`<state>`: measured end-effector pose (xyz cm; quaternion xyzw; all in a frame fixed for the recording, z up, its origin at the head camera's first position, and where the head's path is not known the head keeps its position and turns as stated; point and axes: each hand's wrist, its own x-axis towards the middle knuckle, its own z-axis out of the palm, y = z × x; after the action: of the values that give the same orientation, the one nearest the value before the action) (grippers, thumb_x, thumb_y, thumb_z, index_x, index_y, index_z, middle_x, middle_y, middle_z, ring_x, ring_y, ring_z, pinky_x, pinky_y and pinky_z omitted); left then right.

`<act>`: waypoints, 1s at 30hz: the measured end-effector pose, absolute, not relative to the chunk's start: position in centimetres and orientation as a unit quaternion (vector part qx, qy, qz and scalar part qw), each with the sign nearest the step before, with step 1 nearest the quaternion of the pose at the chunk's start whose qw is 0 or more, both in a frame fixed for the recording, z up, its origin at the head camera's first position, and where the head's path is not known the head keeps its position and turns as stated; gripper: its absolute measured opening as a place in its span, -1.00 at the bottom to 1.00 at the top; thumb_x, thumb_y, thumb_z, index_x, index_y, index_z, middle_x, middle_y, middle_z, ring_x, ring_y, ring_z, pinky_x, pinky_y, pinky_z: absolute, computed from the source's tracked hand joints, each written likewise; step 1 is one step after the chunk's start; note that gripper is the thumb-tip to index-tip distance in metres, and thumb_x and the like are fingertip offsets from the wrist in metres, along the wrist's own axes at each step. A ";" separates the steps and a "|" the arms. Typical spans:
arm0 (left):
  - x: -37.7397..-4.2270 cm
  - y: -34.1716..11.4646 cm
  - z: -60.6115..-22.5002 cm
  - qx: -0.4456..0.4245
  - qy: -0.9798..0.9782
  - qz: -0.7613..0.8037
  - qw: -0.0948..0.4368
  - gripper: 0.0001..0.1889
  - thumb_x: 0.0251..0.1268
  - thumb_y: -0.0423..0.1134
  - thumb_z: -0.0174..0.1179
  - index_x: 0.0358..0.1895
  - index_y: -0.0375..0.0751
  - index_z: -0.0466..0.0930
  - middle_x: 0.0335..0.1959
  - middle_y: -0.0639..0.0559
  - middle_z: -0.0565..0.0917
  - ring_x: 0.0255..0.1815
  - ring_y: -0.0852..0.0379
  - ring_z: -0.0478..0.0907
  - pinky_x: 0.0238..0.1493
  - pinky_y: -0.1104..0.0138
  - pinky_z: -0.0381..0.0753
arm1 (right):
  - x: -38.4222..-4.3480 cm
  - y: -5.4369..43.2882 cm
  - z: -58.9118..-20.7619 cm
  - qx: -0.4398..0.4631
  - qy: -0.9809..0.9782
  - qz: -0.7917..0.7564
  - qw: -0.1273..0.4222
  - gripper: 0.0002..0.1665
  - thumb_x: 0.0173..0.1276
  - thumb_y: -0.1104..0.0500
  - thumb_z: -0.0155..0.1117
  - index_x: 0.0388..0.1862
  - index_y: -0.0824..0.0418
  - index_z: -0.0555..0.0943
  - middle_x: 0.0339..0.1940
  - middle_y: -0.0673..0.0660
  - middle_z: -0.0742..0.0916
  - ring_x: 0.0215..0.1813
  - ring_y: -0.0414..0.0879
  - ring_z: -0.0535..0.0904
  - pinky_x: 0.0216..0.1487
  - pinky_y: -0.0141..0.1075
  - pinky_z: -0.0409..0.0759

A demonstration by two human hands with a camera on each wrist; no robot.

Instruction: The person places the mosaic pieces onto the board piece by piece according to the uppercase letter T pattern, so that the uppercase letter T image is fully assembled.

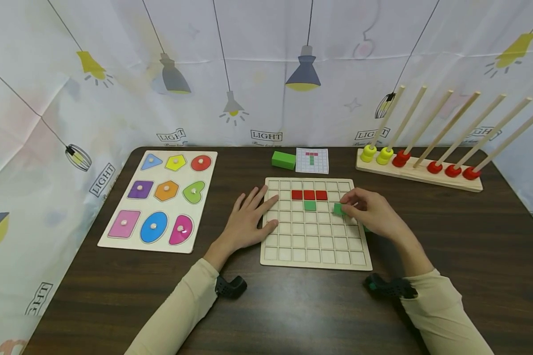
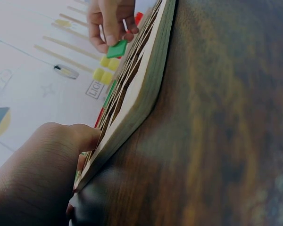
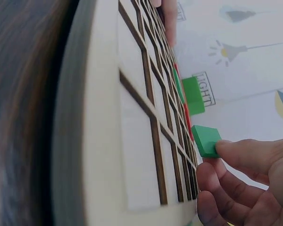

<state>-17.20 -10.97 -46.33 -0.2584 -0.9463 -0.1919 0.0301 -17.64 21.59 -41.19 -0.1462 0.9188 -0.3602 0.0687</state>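
Note:
A wooden grid board lies on the dark table, with three red square tiles side by side in one row and a green square tile just below the middle one. My right hand pinches another green tile between thumb and fingers, over the board's right side. In the left wrist view that held green tile shows tilted. My left hand rests with spread fingers on the board's left edge, thumb and fingertips on the grid.
Behind the board lie a green block and a pattern card with a red and green T. A shape puzzle board lies at left. A wooden peg stand with yellow and red beads stands at back right.

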 end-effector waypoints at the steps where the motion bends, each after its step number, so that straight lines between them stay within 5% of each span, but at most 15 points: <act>1: -17.2 -11.0 -46.3 -0.259 -0.946 -0.192 0.031 -0.36 0.36 0.24 -0.13 0.46 0.19 0.13 0.55 -0.01 0.00 0.56 -0.07 -0.09 0.46 -0.13 -0.13 | -17.7 21.5 -41.2 -0.147 0.918 -0.362 0.069 -0.77 0.38 0.13 0.19 -0.07 0.22 0.56 -0.18 0.17 0.69 -0.19 -0.02 0.58 -0.28 -0.35 0.52; 30: -17.2 -11.0 -46.3 -0.260 -0.945 -0.193 0.035 -0.37 0.36 0.23 -0.12 0.46 0.17 0.14 0.54 -0.03 0.02 0.56 -0.07 -0.08 0.46 -0.13 -0.12 | -17.4 17.2 -41.2 -0.190 0.911 -0.357 0.075 -0.87 0.35 0.21 0.21 -0.16 0.21 0.59 -0.23 0.13 0.71 -0.21 -0.07 0.61 -0.20 -0.27 0.55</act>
<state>-17.20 -10.95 -46.31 -0.2599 -0.9455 -0.1933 0.0349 -17.41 17.17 -41.24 -0.1900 0.9113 -0.3575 0.0748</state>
